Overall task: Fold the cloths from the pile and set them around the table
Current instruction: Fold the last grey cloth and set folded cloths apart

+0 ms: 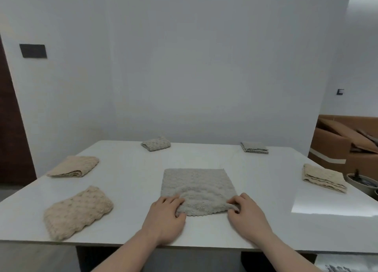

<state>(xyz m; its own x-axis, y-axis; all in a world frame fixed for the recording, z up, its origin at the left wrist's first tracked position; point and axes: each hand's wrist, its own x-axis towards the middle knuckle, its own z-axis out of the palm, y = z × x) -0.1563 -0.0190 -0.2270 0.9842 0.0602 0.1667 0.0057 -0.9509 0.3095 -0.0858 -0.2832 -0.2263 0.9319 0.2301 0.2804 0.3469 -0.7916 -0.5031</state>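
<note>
White table (133, 190) | grey nubbly cloth (196, 181) spread flat at near-centre edge (near hem bunched, lifted) | left hand (166, 216) pinches near-left corner | right hand (246, 212) pinches near-right corner

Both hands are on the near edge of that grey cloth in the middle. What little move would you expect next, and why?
Probably lifting the near edge and carrying it to the far edge, folding the grey cloth in half. The left hand and right hand each pinch a near corner, the edge is already bunched up, and the rest lies flat on the table.
</note>
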